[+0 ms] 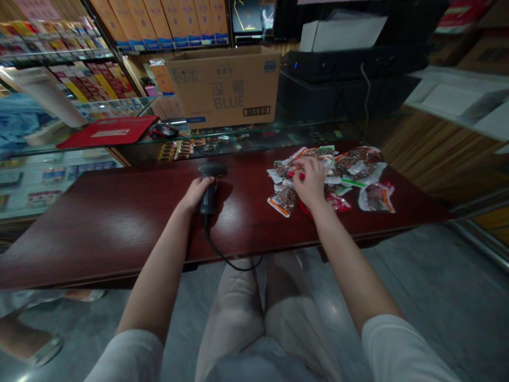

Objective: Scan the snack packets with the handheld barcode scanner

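Observation:
A black handheld barcode scanner (209, 197) stands out against the dark red tabletop, its cable curving down past the front edge. My left hand (195, 192) is closed around the scanner's handle, thumb on the near side and the other fingers mostly hidden. To the right lies a loose pile of small clear snack packets (358, 165) with brown contents and red, orange, green and white edges. My right hand (312, 180) reaches into this pile, fingers bent over a red-edged packet (296, 175), partly covering it. One packet (377, 197) lies at the pile's right edge.
Behind the wooden table (119, 212) is a glass counter with a cardboard box (226, 90), a red mouse pad (107, 131) and a black mouse (163, 131). Dark equipment (338, 66) stands at the back right. Another person's foot (45, 351) shows at lower left.

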`<state>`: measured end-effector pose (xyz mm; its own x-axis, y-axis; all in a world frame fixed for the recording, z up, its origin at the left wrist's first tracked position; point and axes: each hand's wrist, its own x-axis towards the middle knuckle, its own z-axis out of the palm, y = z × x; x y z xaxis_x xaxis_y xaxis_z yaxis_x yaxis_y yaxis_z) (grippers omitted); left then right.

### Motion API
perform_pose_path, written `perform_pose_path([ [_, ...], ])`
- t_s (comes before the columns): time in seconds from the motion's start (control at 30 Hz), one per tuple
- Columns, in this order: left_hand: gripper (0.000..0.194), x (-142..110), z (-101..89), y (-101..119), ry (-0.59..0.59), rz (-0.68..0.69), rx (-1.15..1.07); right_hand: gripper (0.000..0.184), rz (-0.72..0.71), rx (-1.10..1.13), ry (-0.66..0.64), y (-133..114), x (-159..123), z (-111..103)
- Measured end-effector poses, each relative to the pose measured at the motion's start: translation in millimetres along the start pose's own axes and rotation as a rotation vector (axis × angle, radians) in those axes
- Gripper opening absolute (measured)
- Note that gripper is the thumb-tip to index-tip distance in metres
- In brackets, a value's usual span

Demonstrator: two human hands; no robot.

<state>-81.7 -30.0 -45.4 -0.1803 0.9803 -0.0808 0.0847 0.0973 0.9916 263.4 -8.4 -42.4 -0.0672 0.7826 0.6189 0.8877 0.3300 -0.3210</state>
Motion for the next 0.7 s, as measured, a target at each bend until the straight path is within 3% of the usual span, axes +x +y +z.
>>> perform_pose_path([
  [0.17,0.046,-12.7,10.9,9.8,-0.211,-0.053,-0.205,0.028,-0.087,0.07,-0.162,-21.9,6.6,0.9],
  [0.27,0.044,-20.4,16.8,16.4,-0.283,-0.108,-0.359,0.026,-0.092,0.113,-0.328,-41.8,16.8,7.8],
  [0.33,0.044,-22.6,17.8,19.6,-0.28,-0.112,-0.445,0.032,-0.078,0.118,-0.479,-57.6,23.3,15.2],
  [0.4,0.044,-22.1,15.8,21.4,-0.255,-0.098,-0.505,0.05,-0.091,0.096,-0.61,-72.3,27.7,23.3],
  [0.53,0.038,-15.9,7.5,20.7,-0.155,-0.146,-0.5,0.078,-0.177,0.03,-0.741,-88.4,28.1,38.6],
  [0.7,0.029,-9.7,3.8,17.5,-0.121,-0.298,-0.411,0.062,-0.258,0.013,-0.701,-82.6,21.7,52.6],
])
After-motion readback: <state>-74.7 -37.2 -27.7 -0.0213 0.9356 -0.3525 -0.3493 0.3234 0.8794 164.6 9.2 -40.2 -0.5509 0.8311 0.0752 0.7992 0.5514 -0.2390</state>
